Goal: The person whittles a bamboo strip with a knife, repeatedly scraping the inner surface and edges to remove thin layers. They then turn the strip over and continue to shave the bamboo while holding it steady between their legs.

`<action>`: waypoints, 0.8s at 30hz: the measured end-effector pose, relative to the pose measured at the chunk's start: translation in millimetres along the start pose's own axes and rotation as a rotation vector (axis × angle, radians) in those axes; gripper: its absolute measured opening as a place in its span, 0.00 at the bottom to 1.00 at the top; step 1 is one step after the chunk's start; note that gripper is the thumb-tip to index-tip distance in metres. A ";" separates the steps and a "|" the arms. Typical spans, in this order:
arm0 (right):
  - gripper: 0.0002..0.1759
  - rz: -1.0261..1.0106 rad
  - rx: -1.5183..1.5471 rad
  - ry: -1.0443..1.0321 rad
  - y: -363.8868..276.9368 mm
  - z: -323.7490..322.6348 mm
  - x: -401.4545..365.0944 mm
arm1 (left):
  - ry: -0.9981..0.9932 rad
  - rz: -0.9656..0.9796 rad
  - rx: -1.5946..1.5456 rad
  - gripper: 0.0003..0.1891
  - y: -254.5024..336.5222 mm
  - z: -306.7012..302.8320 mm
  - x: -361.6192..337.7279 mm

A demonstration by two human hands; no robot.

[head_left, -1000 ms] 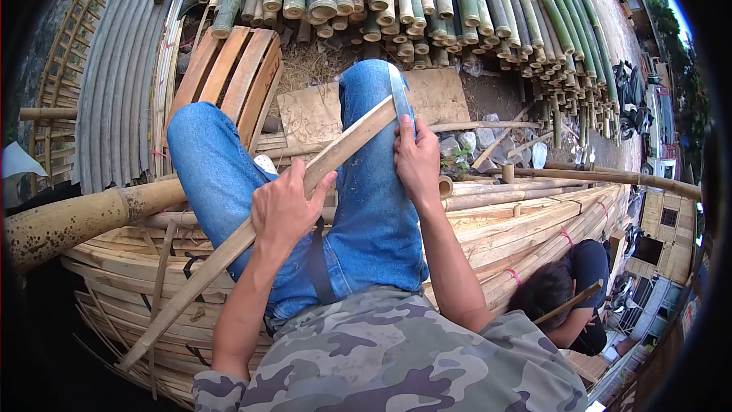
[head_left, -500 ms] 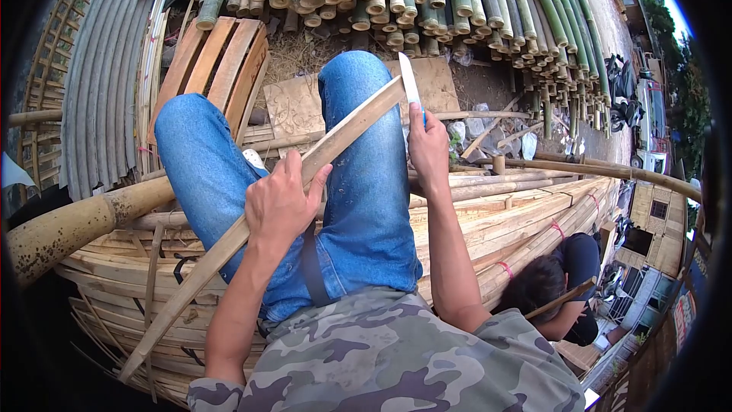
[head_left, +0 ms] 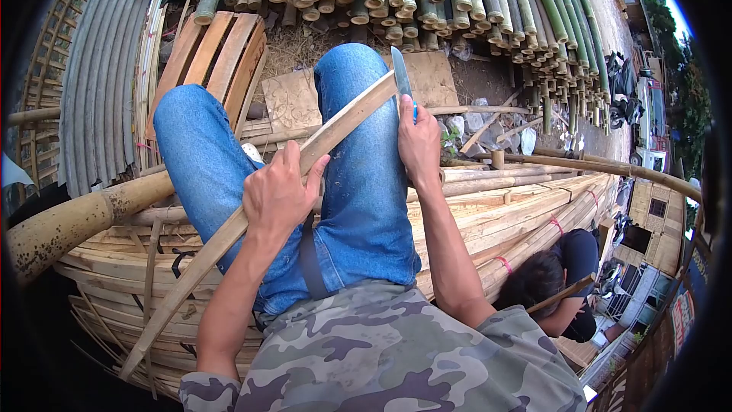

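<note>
Knife has shifted slightly toward 9 o'clock. I note the blade meets the bamboo strip at its 1 o'clock end, over the knee. Right hand wraps the knife handle and left hand clamps the bamboo strip. I advise shallow strokes, directed away from the knee.

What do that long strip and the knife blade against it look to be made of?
The strip looks like split bamboo: pale tan, matte, with lengthwise grain. The knife has a blade that seems to be bare steel: grey, smooth, dully shiny.

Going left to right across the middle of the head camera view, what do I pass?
thick bamboo pole → left hand gripping the bamboo slat → right hand holding the knife → co-worker bent over at lower right
</note>
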State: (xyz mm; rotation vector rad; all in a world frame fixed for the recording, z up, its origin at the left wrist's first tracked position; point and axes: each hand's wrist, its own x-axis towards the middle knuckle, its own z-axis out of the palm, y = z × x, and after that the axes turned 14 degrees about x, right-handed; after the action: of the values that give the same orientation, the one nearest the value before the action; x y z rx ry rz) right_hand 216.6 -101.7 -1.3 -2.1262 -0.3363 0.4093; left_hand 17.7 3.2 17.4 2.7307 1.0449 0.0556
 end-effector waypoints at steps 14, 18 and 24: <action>0.32 -0.004 0.060 -0.039 -11.0 6.4 1.7 | 0.013 0.000 0.060 0.25 0.4 -0.9 1.5; 0.32 -0.033 0.067 -0.011 -8.6 7.6 16.4 | -0.045 -0.043 0.007 0.26 0.1 -2.8 -2.8; 0.31 -0.043 0.035 -0.013 -10.7 15.5 14.2 | -0.022 -0.057 0.036 0.25 0.2 -0.6 0.0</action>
State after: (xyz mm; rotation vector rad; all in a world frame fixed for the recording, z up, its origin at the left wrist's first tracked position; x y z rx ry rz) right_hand 222.2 -78.8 -2.9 -2.0789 -0.3793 0.4018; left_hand 17.8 3.2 18.0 2.7251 1.1279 -0.0027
